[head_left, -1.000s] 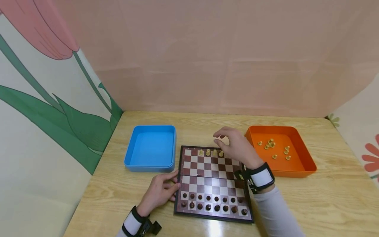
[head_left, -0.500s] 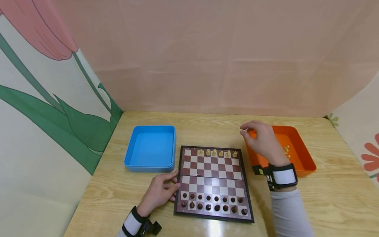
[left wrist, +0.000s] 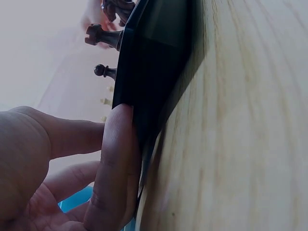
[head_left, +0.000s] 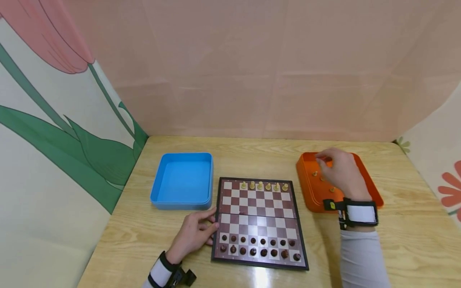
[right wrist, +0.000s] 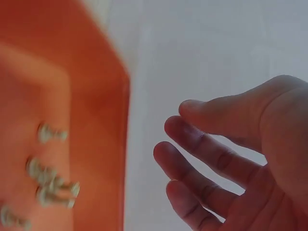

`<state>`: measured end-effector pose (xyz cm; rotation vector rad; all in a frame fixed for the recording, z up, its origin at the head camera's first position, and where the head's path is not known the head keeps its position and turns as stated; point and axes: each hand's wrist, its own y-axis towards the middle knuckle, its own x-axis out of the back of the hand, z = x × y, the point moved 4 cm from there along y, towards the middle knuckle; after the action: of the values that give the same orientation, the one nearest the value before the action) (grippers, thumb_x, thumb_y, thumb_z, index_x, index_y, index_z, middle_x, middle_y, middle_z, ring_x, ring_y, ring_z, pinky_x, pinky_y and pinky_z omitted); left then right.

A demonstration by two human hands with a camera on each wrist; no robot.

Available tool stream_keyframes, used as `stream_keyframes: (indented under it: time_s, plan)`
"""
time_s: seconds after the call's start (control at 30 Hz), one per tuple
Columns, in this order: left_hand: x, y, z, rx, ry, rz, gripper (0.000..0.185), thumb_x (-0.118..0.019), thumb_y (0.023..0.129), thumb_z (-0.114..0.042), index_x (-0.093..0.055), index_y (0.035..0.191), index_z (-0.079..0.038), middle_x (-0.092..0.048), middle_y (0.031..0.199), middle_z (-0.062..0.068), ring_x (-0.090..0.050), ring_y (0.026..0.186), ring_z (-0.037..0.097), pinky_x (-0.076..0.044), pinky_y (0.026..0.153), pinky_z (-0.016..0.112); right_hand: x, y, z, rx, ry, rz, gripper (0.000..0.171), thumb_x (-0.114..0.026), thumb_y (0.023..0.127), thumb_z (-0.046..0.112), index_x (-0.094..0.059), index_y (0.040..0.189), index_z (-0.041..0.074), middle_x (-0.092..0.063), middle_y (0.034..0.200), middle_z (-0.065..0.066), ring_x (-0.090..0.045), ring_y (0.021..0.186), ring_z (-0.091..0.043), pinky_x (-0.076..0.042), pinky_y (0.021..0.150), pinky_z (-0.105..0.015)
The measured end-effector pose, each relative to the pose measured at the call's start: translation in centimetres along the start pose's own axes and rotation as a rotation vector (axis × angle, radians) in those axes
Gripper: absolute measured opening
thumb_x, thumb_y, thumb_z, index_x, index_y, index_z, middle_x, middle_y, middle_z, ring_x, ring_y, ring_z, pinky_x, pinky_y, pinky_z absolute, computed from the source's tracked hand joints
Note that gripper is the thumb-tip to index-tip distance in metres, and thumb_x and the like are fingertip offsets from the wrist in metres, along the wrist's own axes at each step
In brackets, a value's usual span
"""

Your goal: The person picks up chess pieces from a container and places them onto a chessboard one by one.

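A folding chess board [head_left: 259, 218] lies on the wooden table. Several light pieces [head_left: 264, 186] stand on its far row, and dark pieces [head_left: 259, 247] fill the two near rows. My left hand [head_left: 210, 228] rests flat on the table, its straight fingers [left wrist: 115, 163] pressing the board's black left edge [left wrist: 154, 72]. My right hand [head_left: 324, 162] hovers over the orange tray [head_left: 306, 188], which holds several loose light pieces [right wrist: 53, 187]. In the right wrist view that hand [right wrist: 168, 142] has relaxed, spread fingers and holds nothing.
A blue tray [head_left: 181, 180] sits left of the board, beyond my left hand. Walls close the table at the back and on the left. Bare wood lies behind the board and right of the orange tray.
My right hand has moved right, from over the board's far row to above the orange tray; two more light pieces now show there. The left hand has stayed put.
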<state>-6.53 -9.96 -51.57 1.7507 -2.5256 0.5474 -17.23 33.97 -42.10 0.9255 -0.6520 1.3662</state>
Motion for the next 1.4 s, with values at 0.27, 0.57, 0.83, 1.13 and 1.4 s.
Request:
stream_keyframes:
  time_s: [0.27, 0.57, 0.83, 1.13, 1.4]
  plan:
    - [-0.1, -0.1, -0.2, -0.007, -0.006, 0.000, 0.058, -0.075, 0.100, -0.007, -0.055, 0.153, -0.003, -0.068, 0.117, 0.016, -0.076, 0.078, 0.020, -0.068, 0.057, 0.034, 0.0, -0.1, -3.3, -0.057, -0.069, 0.093, 0.027, -0.064, 0.104, 0.010, -0.072, 0.121, -0.008, -0.069, 0.119, -0.033, -0.064, 0.078, -0.032, -0.052, 0.055, -0.035]
    - [0.0, 0.0, 0.0, 0.001, 0.002, 0.006, 0.057, -0.074, 0.101, -0.007, -0.055, 0.154, -0.003, -0.068, 0.117, 0.016, -0.076, 0.078, 0.017, -0.068, 0.059, 0.035, 1.1, -0.5, -2.9, -0.105, -0.093, 0.275, 0.036, -0.055, 0.100, 0.004, -0.065, 0.130, -0.015, -0.065, 0.127, -0.040, -0.051, 0.064, -0.024, -0.039, 0.050, -0.032]
    - [0.1, 0.0, -0.1, -0.027, -0.005, 0.000, 0.057, -0.074, 0.101, -0.007, -0.055, 0.153, -0.002, -0.068, 0.117, 0.017, -0.075, 0.076, 0.019, -0.068, 0.057, 0.035, 1.0, -1.3, -2.9, -0.220, -0.138, 0.474, 0.050, -0.057, 0.099, 0.004, -0.051, 0.144, -0.018, -0.052, 0.143, -0.043, -0.058, 0.117, -0.052, -0.057, 0.094, -0.068]
    - [0.0, -0.1, -0.3, -0.035, 0.005, -0.009, 0.056, -0.074, 0.101, -0.007, -0.055, 0.153, -0.002, -0.068, 0.116, 0.017, -0.076, 0.076, 0.020, -0.067, 0.056, 0.034, -0.2, -1.3, -4.4, -0.164, -0.100, 0.441, 0.051, -0.056, 0.091, -0.007, -0.050, 0.140, -0.021, -0.048, 0.141, -0.046, -0.062, 0.102, -0.046, -0.062, 0.075, -0.049]
    - [0.0, -0.1, -0.2, -0.041, 0.009, -0.010, 0.056, -0.074, 0.101, -0.007, -0.055, 0.153, -0.001, -0.068, 0.115, 0.017, -0.075, 0.074, 0.020, -0.067, 0.056, 0.034, -0.5, -1.2, -4.8, -0.134, -0.098, 0.449, 0.047, -0.054, 0.089, -0.008, -0.057, 0.134, -0.022, -0.045, 0.145, -0.045, -0.054, 0.124, -0.057, -0.061, 0.083, -0.054]
